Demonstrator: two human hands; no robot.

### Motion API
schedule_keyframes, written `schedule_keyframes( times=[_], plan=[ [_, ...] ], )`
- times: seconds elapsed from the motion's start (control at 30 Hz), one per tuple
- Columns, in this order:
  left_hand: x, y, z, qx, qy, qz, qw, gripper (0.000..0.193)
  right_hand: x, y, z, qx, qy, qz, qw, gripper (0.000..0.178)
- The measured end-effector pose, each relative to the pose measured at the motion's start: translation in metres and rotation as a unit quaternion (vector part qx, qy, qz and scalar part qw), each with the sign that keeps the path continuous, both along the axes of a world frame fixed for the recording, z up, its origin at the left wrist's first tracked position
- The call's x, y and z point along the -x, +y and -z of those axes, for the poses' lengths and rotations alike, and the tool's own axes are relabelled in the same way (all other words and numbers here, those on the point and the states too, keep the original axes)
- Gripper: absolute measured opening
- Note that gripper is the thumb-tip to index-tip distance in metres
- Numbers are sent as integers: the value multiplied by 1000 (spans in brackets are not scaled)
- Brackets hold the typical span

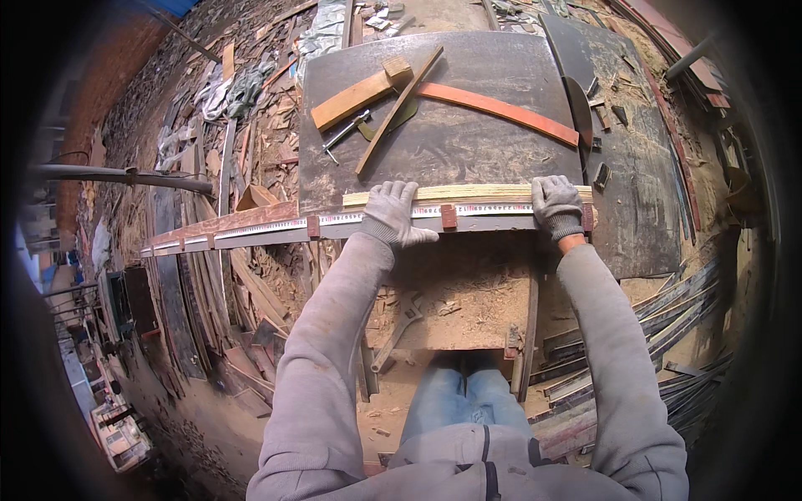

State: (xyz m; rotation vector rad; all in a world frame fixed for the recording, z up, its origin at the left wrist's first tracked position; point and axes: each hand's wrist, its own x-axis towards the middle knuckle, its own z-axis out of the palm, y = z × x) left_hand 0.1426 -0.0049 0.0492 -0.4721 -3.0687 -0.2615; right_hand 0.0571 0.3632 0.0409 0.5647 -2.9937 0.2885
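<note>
A pale wooden strip (476, 194) lies along the far side of a long metal rail (276, 237) that carries a white measuring tape (338, 220) and reddish-brown blocks. My left hand (393, 210), in a grey work glove, has its fingers bent over the strip, with the thumb stretched rightward along the rail. At the strip's right end, my right hand (557, 205), also gloved, closes over the wood with its fingers curled. Both hands hold the strip against the rail, at the near edge of a dark metal table (493, 159).
On the table lie a thick wooden block (355, 100), a narrow stick (401, 113), an orange-red strip (501, 111) and a metal tool (345, 134). A dark disc (577, 113) stands at the right. Below, a wrench (401, 330) rests on a sawdust-covered shelf (472, 317). Wood scraps surround the table.
</note>
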Motion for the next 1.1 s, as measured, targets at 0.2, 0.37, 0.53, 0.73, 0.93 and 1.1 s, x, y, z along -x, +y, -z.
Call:
schedule_keyframes(
  times=[0.2, 0.37, 0.53, 0.73, 0.93, 1.1],
  plan=[
    [-115, 13, -9, -63, -15, 7, 998, 117, -115, 24, 3, 62, 6, -29, 998, 21],
    [-260, 28, 3, -74, -48, -30, 996, 82, -248, 95, 8, -75, -10, 249, 965, 44],
    [-357, 44, 2, -140, -99, -78, 982, 52, -313, 172, 31, 104, -206, 347, 909, 41],
    [-447, 33, 5, -141, -179, -143, 963, 36, -398, 178, 35, 128, -283, 317, 896, 34],
    [-552, -94, 23, -97, -199, -179, 959, 28, -504, 53, 51, 121, -313, 294, 895, 37],
    [-640, -215, 36, -117, -233, -212, 942, 28, -596, -65, 59, 153, -344, 269, 886, 34]
  ],
)
